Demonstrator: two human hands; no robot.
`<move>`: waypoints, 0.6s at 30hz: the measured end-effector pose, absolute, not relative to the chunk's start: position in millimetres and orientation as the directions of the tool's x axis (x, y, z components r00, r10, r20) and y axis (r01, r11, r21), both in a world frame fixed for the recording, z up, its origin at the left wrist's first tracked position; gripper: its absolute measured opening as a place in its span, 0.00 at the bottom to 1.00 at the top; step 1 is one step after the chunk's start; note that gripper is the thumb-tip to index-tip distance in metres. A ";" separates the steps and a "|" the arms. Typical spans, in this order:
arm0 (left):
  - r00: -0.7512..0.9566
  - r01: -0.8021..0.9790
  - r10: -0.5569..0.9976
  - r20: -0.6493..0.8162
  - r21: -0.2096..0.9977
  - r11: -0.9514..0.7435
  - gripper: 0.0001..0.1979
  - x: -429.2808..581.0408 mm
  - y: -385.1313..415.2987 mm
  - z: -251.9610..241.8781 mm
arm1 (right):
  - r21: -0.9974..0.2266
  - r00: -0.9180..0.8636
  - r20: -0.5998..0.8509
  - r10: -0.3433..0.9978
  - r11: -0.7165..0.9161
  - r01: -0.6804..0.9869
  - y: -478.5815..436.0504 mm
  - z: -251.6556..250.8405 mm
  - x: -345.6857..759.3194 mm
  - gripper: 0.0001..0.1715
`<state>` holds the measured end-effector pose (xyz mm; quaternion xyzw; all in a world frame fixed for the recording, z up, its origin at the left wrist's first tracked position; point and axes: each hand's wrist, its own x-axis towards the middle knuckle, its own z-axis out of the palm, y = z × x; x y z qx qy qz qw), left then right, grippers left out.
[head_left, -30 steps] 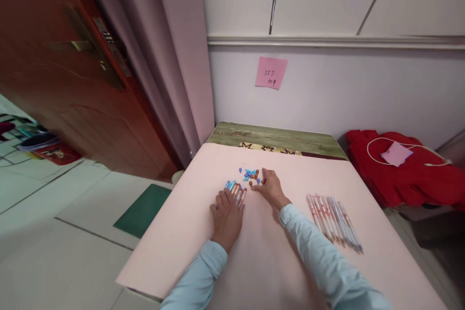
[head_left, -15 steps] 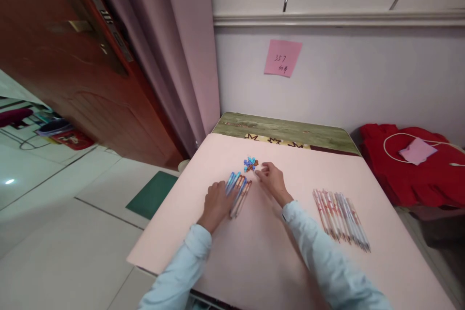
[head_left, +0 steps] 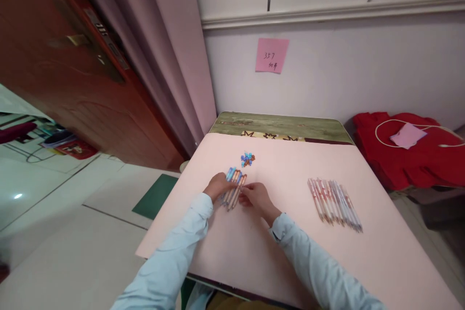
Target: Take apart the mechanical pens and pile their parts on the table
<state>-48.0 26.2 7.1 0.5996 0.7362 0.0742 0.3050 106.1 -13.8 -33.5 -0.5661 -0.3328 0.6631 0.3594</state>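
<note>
A bundle of blue and brown pen barrels lies on the pink tabletop. My left hand rests against the bundle's left side with curled fingers touching the barrels. My right hand presses against its right side, fingers pinched at the barrels. Just beyond the bundle sits a small heap of blue and brown pen caps. Whether either hand has lifted a barrel is not visible.
A row of several red-and-white pen refills lies to the right on the table. A pink sticky note hangs on the wall. Red cloth with a white cord lies at right. A brown door and curtain stand at left.
My right hand left the heap of caps and came back to the bundle's right side. My left hand shifted from on top of the barrels to their left edge. The camera moved.
</note>
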 end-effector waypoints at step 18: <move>-0.189 0.805 0.941 -0.281 0.504 0.313 0.14 -46.3 21.4 8.5 | -0.915 -0.043 -0.402 0.915 -0.400 0.044 -19.1 -36.7 114.0 0.10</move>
